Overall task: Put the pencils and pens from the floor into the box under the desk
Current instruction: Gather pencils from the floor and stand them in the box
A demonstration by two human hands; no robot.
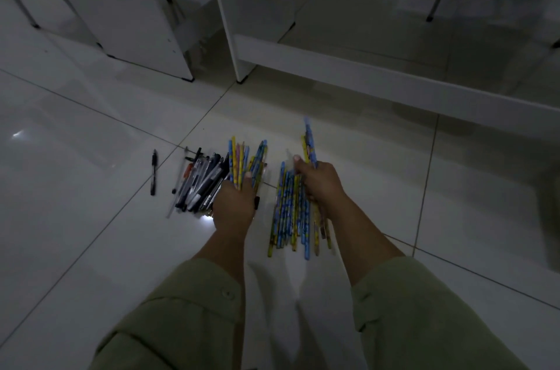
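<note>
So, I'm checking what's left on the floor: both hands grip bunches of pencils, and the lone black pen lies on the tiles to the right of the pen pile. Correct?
Not quite. In the head view the lone black pen lies left of the pen pile, not right. The left hand and right hand do grip pencils.

Hands gathering pencils on a tiled floor.
We see the left hand [235,206] gripping a pencil bundle [247,162] beside a pen pile [200,181]; the right hand [321,181] holds several pencils [309,142].

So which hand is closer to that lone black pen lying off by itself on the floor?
Left. The left hand grips pencils just right of the pen; the right hand is farther right.
</note>
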